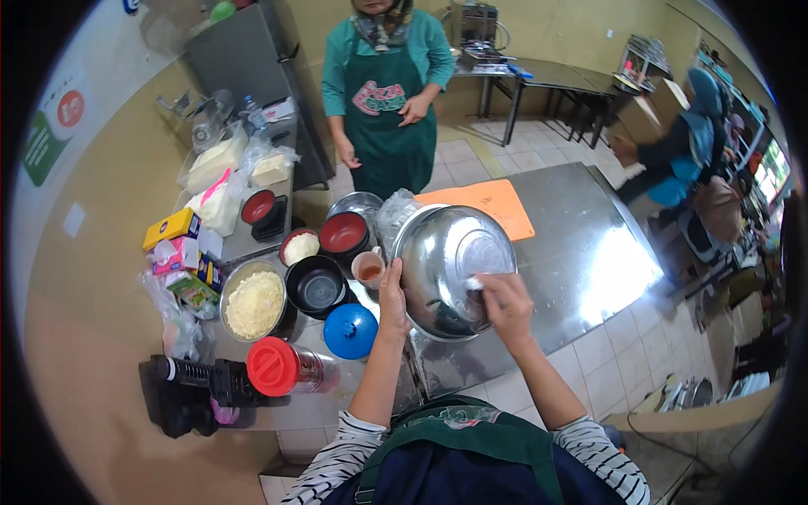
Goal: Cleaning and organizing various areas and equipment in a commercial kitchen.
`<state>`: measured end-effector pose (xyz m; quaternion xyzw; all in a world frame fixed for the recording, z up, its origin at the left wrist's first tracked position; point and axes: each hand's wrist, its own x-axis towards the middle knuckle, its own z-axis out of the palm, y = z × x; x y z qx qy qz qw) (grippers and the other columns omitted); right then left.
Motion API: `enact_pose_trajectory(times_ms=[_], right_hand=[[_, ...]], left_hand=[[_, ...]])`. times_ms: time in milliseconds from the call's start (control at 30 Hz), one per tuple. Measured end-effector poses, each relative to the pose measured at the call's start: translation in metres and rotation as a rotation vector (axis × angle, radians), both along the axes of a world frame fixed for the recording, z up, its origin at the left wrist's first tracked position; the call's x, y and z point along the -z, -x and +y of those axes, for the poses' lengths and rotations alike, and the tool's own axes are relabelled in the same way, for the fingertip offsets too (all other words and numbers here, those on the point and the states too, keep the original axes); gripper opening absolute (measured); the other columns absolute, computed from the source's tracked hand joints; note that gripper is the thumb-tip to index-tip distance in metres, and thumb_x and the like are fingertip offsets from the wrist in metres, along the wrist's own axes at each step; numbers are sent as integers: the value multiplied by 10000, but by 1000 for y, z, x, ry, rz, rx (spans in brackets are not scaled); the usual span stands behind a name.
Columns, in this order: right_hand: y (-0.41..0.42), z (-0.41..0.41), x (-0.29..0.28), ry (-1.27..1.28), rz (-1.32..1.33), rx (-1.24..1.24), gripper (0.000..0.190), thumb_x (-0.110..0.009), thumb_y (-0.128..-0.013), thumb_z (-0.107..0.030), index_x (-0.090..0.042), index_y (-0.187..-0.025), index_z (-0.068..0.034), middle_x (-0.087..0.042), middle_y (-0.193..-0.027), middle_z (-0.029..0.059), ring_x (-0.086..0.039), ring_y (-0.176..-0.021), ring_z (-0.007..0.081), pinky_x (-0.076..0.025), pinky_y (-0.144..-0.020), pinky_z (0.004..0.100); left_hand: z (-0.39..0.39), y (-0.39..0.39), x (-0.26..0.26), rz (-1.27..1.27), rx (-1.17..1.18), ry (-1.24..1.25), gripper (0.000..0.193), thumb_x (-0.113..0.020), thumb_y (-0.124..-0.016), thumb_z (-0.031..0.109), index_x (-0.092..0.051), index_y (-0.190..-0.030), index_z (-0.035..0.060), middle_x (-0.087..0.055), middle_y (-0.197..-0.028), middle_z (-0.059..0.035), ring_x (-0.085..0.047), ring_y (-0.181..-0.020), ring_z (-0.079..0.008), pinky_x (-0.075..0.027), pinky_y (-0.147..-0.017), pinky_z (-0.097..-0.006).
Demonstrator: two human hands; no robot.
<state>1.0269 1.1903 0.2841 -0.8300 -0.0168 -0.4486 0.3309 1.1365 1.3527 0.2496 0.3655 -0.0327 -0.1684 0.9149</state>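
A large stainless steel mixing bowl (442,278) is tilted so that its shiny outer base faces me. My left hand (394,303) grips its rim on the left side. Pinched in the fingers of my right hand (509,308) is a small white wad (475,284), perhaps tissue, held against the bowl's outside near the base. Left of the bowl stand a mug (369,268) with reddish-brown liquid, a black bowl (317,287) and a blue lid (351,331). Behind the bowl lies an orange cutting board (499,205), partly hidden by it.
A metal bowl of pale yellow powder (255,303), a red-lidded clear jar (274,366) and a bowl of white shreds or powder (301,247) crowd the left. The steel table (568,252) extends right. A person in a green apron (388,126) stands opposite; another person (678,145) carries a cardboard box.
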Motion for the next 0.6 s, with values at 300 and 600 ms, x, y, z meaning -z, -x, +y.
enact_pose_trajectory(times_ms=[300,600], right_hand=[[-7,-20,-11,-235,-18,248,145,-590,-772,16,-634,-906,-17,-554,-769,116,-557,-693,223,-439,-623,304],[93,71,102,-703,111,424,47,-575,-830,-22,-557,-861,9,-549,-767,59,-517,-674,119,-434,-635,250]], left_hand=[[26,42,-16,-75,203,-142,323,-471,-932,306,-550,-1092,37,-605,-1008,-33,-566,-905,-109,-435,-808,-244],[50,34,-12,57,42,-18,364,-472,-929,333,-536,-1116,27,-587,-1067,-59,-572,-959,-163,-450,-850,-303]])
